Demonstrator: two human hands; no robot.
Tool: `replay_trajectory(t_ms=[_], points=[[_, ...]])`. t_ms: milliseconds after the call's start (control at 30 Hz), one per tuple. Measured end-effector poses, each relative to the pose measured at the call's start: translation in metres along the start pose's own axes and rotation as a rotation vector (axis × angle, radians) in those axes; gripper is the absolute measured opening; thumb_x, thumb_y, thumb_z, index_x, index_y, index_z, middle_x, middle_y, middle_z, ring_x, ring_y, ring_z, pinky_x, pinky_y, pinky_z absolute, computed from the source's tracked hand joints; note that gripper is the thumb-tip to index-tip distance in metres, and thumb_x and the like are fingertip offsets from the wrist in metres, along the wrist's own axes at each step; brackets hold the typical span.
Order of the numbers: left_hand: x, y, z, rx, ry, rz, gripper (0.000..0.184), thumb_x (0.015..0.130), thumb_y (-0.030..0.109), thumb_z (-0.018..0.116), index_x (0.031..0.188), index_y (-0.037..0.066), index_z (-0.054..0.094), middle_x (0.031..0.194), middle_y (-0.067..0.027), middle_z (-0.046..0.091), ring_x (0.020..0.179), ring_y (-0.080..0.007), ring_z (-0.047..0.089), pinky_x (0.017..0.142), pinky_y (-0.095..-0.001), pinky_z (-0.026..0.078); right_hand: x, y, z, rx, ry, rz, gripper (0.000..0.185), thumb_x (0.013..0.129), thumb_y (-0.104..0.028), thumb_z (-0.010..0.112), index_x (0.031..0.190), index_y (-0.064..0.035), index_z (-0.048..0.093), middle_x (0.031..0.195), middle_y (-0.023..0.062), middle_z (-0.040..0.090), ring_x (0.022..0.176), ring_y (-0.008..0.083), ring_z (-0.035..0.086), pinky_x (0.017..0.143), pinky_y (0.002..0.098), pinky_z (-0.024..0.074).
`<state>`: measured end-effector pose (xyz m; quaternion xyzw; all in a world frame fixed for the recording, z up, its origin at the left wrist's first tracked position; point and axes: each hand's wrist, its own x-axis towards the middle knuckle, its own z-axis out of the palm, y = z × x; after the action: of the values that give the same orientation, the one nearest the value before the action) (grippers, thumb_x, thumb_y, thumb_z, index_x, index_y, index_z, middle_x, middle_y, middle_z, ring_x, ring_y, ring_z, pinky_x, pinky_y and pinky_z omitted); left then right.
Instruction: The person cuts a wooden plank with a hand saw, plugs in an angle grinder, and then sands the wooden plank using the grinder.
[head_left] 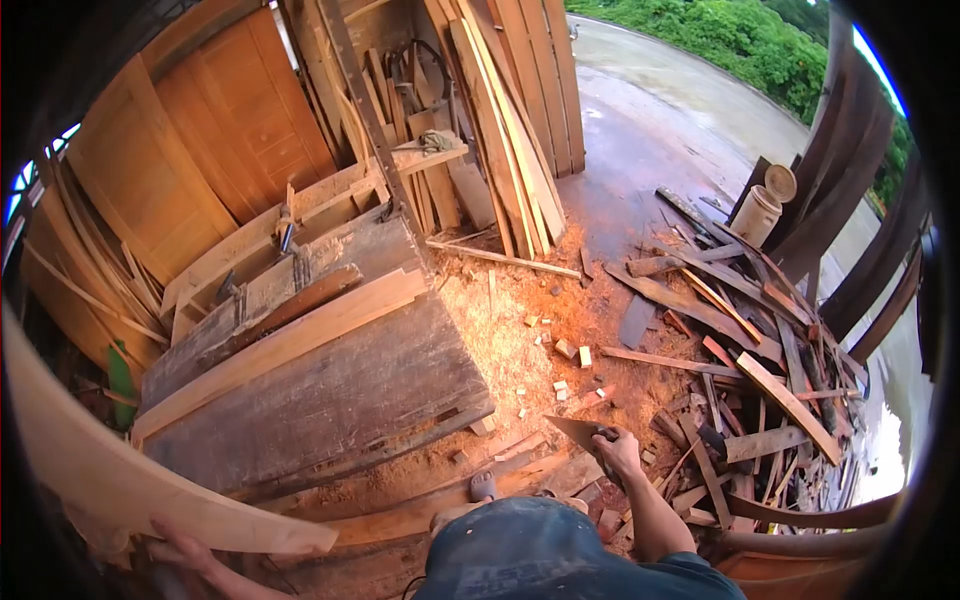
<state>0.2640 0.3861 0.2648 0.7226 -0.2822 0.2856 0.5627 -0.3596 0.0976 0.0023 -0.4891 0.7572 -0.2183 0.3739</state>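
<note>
My right hand (620, 453) is closed round the dark handle of a handsaw (580, 432), whose blade points up and left above the sawdust floor. At the lower left, my left hand (182, 552) is at the lower edge of a long, wide pale board (150, 480); its fingers are partly hidden and blurred. That board runs from the left edge of the view down to a point near my body. Beyond it stands a worn wooden workbench (330, 390) with a long plank (290, 345) lying on it.
A heap of scrap wood (740, 330) lies at the right, beside a pale bucket (757, 215). Small wood blocks (566, 348) lie on the sawdust floor. Upright planks (500, 140) lean at the back; door panels (240, 110) stand at the upper left.
</note>
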Motion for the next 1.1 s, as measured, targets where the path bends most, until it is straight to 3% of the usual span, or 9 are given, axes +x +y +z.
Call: replay_trajectory(t_ms=[133,200,300,333,467,700,900,1000,1100], points=[[0.012,0.055,0.044,0.099,-0.313,0.029,0.063,0.095,0.047,0.063,0.121,-0.010,0.055,0.107,-0.0140,0.065,0.096,-0.0229,0.061,0.083,-0.0331,0.050,0.001,0.005,-0.003,-0.015,0.090,0.041,0.041,0.077,-0.031,0.073,0.104,0.0002,0.072,0.096,0.0175,0.074,0.091,0.0274,0.071,0.084,0.0355,0.0542],[0.006,0.083,0.087,-0.136,-0.409,0.203,0.059,0.093,0.048,0.066,0.111,-0.008,0.060,0.098,-0.0101,0.065,0.090,-0.0193,0.059,0.082,-0.0322,0.048,-0.002,0.007,-0.001,0.082,0.146,0.097,0.039,0.078,-0.029,0.073,0.103,0.0001,0.072,0.091,0.0152,0.074,0.085,0.0241,0.070,0.079,0.0345,0.0542],[0.002,0.089,0.131,-0.111,-0.688,0.137,0.061,0.085,0.051,0.075,0.099,-0.007,0.064,0.080,-0.0052,0.064,0.076,-0.0115,0.057,0.070,-0.0307,0.049,0.013,0.049,0.015,0.122,0.246,0.086,0.034,0.081,-0.025,0.071,0.103,0.0012,0.071,0.078,0.0097,0.070,0.069,0.0181,0.065,0.066,0.0326,0.0518],[-0.005,0.067,0.157,-0.135,-0.654,0.217,0.056,0.085,0.049,0.075,0.089,-0.005,0.063,0.066,-0.0090,0.056,0.066,-0.0108,0.049,0.061,-0.0310,0.045,0.018,0.067,0.021,0.142,0.263,0.075,0.033,0.081,-0.025,0.070,0.102,0.0015,0.070,0.076,0.0087,0.069,0.067,0.0173,0.064,0.064,0.0323,0.0511],[-0.014,0.025,0.223,0.057,-1.042,0.209,0.054,0.081,0.046,0.078,0.078,-0.003,0.056,0.063,-0.0145,0.037,0.060,-0.0193,0.034,0.053,-0.0374,0.037,0.015,0.078,0.030,0.108,0.384,-0.019,0.031,0.082,-0.024,0.072,0.099,0.0018,0.069,0.070,0.0046,0.064,0.061,0.0129,0.058,0.058,0.0304,0.0468],[-0.008,-0.095,0.300,0.175,-1.499,0.137,0.064,0.076,0.058,0.075,0.073,-0.004,0.063,0.059,-0.0153,0.052,0.057,-0.0183,0.049,0.056,-0.0405,0.041,-0.021,0.058,0.017,0.251,0.315,0.173,0.028,0.086,-0.018,0.070,0.107,0.0013,0.068,0.072,0.0005,0.062,0.060,0.0089,0.054,0.055,0.0270,0.0437],[0.012,-0.189,0.337,0.521,-1.686,0.067,0.056,0.073,0.050,0.080,0.078,-0.004,0.072,0.067,-0.0177,0.066,0.061,-0.0207,0.060,0.060,-0.0387,0.046,-0.050,0.040,0.017,0.249,0.367,0.198,0.030,0.082,-0.015,0.070,0.107,0.0022,0.068,0.075,0.0003,0.062,0.061,0.0088,0.054,0.055,0.0264,0.0426],[0.029,-0.220,0.340,0.561,-1.723,-0.195,0.050,0.070,0.046,0.084,0.081,-0.002,0.075,0.087,-0.0194,0.073,0.084,-0.0251,0.069,0.075,-0.0360,0.052,-0.066,0.030,0.009,0.250,0.393,0.210,0.033,0.081,-0.016,0.069,0.107,0.0042,0.066,0.080,0.0044,0.065,0.069,0.0127,0.058,0.063,0.0300,0.0467],[0.032,-0.265,0.348,0.470,-1.805,0.075,0.049,0.069,0.040,0.086,0.098,0.001,0.076,0.122,-0.0210,0.067,0.119,-0.0308,0.061,0.099,-0.0363,0.048,-0.083,0.009,0.000,0.285,0.399,0.268,0.036,0.081,-0.016,0.070,0.110,0.0039,0.066,0.087,0.0060,0.067,0.075,0.0141,0.060,0.069,0.0303,0.0488]])
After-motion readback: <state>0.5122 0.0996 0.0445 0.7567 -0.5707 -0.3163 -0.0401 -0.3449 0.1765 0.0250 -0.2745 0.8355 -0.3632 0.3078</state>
